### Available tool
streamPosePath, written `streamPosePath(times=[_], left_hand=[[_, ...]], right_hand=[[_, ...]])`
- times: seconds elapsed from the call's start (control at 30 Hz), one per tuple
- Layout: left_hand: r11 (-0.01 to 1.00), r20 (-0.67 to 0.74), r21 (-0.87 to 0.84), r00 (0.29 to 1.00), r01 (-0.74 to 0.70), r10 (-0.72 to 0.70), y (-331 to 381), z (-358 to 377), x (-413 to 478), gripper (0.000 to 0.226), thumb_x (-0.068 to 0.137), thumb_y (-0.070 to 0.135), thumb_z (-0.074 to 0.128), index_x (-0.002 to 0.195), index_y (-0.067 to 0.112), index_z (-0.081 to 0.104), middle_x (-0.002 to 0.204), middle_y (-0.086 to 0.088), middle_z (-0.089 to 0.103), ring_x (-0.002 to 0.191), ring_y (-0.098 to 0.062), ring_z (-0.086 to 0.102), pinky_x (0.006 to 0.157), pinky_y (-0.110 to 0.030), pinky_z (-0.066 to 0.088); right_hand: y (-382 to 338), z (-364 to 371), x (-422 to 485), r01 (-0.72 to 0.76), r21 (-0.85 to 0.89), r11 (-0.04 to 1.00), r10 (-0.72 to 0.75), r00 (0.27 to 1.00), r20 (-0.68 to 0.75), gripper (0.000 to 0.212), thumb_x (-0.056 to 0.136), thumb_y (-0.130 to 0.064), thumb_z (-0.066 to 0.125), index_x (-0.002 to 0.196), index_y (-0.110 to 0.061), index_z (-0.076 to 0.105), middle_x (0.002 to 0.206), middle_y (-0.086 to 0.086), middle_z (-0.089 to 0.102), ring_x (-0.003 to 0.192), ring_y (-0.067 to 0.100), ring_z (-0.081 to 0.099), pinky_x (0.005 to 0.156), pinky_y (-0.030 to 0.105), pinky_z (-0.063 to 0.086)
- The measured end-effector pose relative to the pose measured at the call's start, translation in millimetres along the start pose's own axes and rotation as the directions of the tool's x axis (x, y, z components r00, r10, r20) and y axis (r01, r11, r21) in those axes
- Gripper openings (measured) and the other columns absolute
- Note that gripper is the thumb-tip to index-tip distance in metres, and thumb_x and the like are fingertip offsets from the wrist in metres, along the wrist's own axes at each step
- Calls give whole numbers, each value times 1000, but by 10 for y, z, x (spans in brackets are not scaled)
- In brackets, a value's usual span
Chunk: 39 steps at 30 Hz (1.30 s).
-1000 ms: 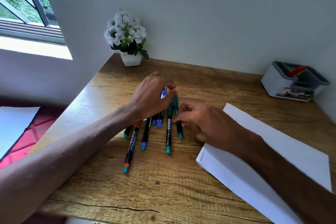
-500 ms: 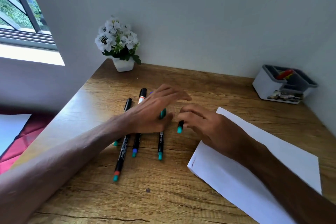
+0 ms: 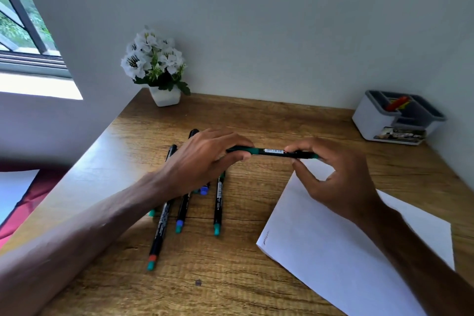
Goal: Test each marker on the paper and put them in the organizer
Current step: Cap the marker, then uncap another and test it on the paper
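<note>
I hold a black marker with green ends (image 3: 273,152) level above the wooden desk, between both hands. My left hand (image 3: 205,159) pinches its left end and my right hand (image 3: 333,174) pinches its right end. Several more markers (image 3: 218,202) lie on the desk under and in front of my left hand, partly hidden by it. A white sheet of paper (image 3: 333,251) lies at the right, under my right forearm. The white and grey organizer (image 3: 372,120) stands at the back right corner with red and yellow things inside.
A white pot of white flowers (image 3: 164,95) stands at the back left of the desk (image 3: 230,277) against the wall. A window is at the far left. The desk's left edge drops to a red surface with a white sheet.
Both hands have lifted one green-ended marker off the desk and now hold it level between them. The camera has tilted, so the desk sits lower in view.
</note>
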<state>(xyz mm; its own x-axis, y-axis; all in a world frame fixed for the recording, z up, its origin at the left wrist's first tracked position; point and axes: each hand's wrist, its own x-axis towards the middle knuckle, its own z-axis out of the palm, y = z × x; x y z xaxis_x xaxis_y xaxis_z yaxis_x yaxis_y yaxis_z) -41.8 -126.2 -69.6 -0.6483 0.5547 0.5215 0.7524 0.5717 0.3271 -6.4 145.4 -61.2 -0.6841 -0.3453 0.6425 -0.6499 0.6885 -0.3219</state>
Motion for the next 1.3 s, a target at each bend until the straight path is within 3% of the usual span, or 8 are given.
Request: streamPosePath(times=[0.17,0.3,0.5,0.67,0.8,1.03,1.2,1.3], left_hand=[[998,-13,-32,999,-46,46,200,102,-36,35,100,37,55,124,15,69,106,3,75,88,-5,67,75,-23,56],[989,-47,39,988,-146,147,320,126,-59,34,100,30,59,125,9,69,114,-2,75,103,-15,71,88,-32,57],[967,27,162,980,-197,196,377,126,-70,35,95,27,63,122,5,70,106,-7,76,96,-21,73,87,-33,57],[963,71,168,977,-210,200,386,103,-77,35,97,26,60,121,3,70,104,-9,76,93,-23,73,80,-36,61],[958,86,191,976,-212,199,384,82,-82,37,100,27,53,122,2,69,101,-9,76,91,-25,74,78,-40,62],[955,91,241,984,-171,153,395,66,-74,37,96,28,59,121,4,70,104,-9,76,95,-25,74,80,-36,60],[954,45,275,993,-118,110,361,55,-56,32,97,30,59,116,8,71,104,-3,77,92,-21,75,73,-34,59],[960,-7,278,999,-46,50,320,48,-40,31,99,35,54,115,12,69,91,1,76,80,-19,73,63,-31,55]], right_hand=[[-15,127,-30,157,-117,981,-138,979,153,35,94,-33,64,122,-13,72,114,1,76,109,17,65,93,40,50],[-130,191,-42,164,-61,985,-150,972,181,40,99,-29,55,129,-6,68,110,6,74,101,18,65,83,34,54],[-136,201,-88,168,-112,979,-147,974,175,41,97,-29,55,129,-6,69,99,4,75,80,17,68,57,33,58],[-140,215,-113,167,-133,977,-143,974,173,43,96,-33,56,128,-9,70,96,4,79,72,18,71,51,33,58],[-126,167,-108,145,-214,966,-110,980,169,42,98,-44,55,129,-20,70,76,-1,75,54,15,60,43,28,49],[-198,190,-74,63,-159,985,-34,983,178,45,100,-44,51,133,-19,66,89,-5,77,67,1,61,56,18,47],[-201,110,-70,-179,96,979,157,966,207,21,96,-15,48,115,-21,52,77,-7,63,65,8,61,56,25,50],[-140,45,-28,-197,204,959,160,969,187,28,92,7,43,96,-16,58,79,-5,62,71,12,58,62,14,41]])
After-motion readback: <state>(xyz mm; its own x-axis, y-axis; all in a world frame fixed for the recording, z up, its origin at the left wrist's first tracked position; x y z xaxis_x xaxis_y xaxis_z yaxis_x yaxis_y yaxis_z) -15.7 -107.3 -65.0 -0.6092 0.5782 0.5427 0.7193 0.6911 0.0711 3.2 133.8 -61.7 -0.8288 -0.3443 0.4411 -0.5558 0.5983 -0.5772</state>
